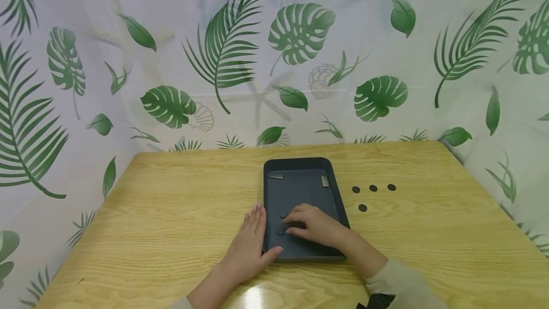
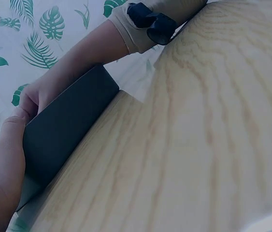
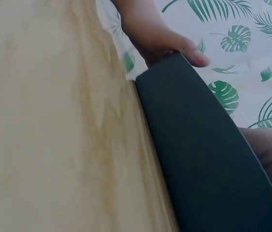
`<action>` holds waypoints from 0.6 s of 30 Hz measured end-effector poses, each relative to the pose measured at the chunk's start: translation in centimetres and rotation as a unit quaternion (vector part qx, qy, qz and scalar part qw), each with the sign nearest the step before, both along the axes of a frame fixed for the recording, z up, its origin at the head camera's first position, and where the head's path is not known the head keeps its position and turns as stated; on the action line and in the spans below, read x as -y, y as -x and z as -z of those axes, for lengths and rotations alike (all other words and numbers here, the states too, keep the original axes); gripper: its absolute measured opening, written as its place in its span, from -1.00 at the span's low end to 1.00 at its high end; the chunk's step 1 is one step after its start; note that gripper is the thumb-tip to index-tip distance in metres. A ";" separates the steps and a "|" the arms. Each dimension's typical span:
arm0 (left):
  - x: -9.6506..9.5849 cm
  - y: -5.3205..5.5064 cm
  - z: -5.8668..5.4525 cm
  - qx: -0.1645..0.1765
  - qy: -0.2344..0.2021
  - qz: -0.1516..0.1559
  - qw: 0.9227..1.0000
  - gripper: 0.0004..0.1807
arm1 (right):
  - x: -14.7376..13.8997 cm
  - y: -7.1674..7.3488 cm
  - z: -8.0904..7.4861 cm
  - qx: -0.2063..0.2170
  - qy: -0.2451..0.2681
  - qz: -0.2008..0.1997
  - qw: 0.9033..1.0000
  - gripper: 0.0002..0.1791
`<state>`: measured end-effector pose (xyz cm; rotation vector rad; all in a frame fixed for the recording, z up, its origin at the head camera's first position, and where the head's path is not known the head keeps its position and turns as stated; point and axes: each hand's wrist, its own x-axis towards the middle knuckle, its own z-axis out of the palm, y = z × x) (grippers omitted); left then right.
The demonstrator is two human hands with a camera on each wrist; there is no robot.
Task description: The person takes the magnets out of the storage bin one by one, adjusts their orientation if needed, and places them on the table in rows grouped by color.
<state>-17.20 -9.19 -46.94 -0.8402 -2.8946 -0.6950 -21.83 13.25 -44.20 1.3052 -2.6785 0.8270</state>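
A dark grey rectangular tray (image 1: 300,253) lies on the wooden table in front of me. Along its left wall my left hand (image 1: 253,247) rests with straight fingers, the thumb lying over the near rim; the left wrist view shows this hand at the tray wall (image 2: 73,130). My right hand (image 1: 315,225) reaches over the right rim into the tray. Its bent thumb and forefinger meet the edge of a black disc (image 1: 280,230) on the tray floor. Just beyond, a second black disc (image 1: 283,214) lies near the fingertips. The right wrist view hides the fingertips behind the tray wall (image 3: 198,145).
Right of the tray several black discs (image 1: 373,188) lie on the table (image 1: 429,232). Inside the tray's far end are two small shiny rectangular pieces, one at the left (image 1: 276,176) and one at the right (image 1: 325,181). A leaf-patterned cloth (image 1: 240,123) hangs behind the table.
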 end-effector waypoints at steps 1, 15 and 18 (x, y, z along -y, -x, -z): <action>0.0 0.0 0.0 -0.002 -0.001 0.000 1.000 -0.04 | 0.1 0.0 0.2 0.003 -0.004 -0.001 1.000 -0.74; -0.1 -0.1 0.1 -0.002 -0.001 0.004 1.000 -0.05 | 0.4 0.5 1.0 0.025 -0.061 -0.017 0.998 -0.68; -0.1 -0.1 0.2 -0.005 -0.002 0.004 1.000 -0.05 | 0.3 0.5 1.0 0.021 -0.050 -0.013 0.998 -0.71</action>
